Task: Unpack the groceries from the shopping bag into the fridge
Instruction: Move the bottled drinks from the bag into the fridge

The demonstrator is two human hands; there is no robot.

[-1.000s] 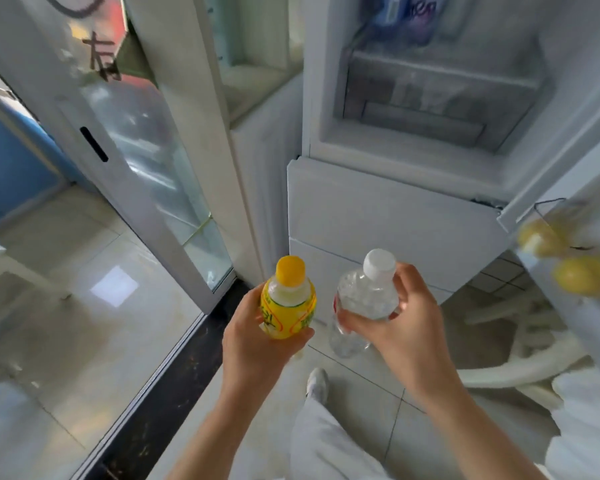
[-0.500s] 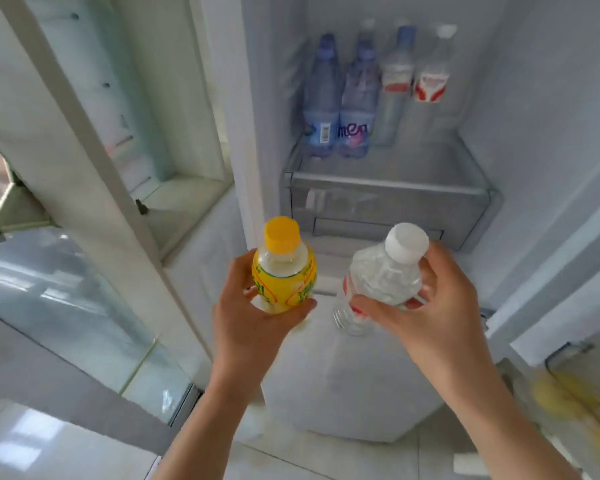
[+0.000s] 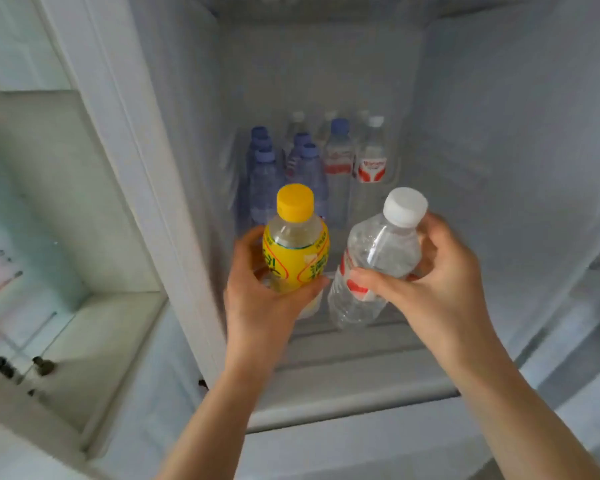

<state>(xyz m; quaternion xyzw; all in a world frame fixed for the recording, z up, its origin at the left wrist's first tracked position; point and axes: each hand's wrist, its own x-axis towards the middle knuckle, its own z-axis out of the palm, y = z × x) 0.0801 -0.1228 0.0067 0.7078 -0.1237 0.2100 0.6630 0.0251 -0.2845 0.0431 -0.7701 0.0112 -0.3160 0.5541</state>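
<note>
Left hand (image 3: 257,303) gripped the upright yellow bottle (image 3: 296,242), cap up; right hand (image 3: 440,289) gripped the clear bottle (image 3: 374,261), tilted, cap up-right, before the fridge shelf (image 3: 343,386).

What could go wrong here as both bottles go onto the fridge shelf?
1. The shelf already has bottles standing at the back; pushing new ones in could topple them.
2. The right hand holds the clear bottle tilted, so it might tip over when set down.
3. The left hand holds the yellow bottle close beside the clear one; they could knock together.
</note>
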